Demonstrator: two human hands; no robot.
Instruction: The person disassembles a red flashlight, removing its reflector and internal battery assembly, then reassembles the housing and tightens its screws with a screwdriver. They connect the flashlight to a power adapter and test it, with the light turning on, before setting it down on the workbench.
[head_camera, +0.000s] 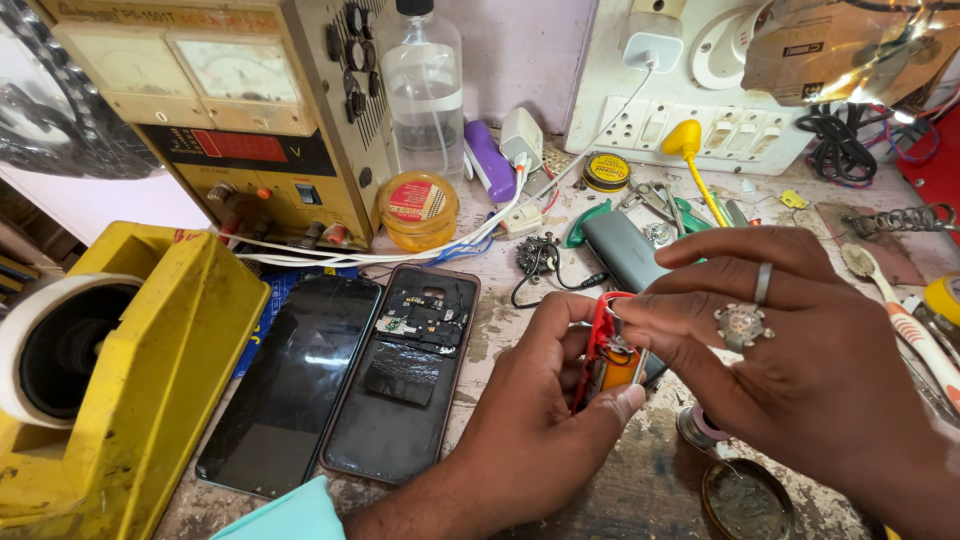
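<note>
Head view: left hand (545, 400) grips a small red-framed part (608, 350), right hand (790, 350) pinching its top. Beside it, the opened phone (405, 380) (back off) lies unassembled.

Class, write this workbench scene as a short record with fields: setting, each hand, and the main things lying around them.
Setting: cluttered repair bench, seen from above
Left hand: grips a small red-framed part from below
Right hand: pinches the top of the same part; two rings on its fingers
Left of hands: opened phone beside a dark phone screen
Far left: yellow tape dispenser
Rear: power supply, clear bottle, switchboard
Right edge: toothbrush
</note>
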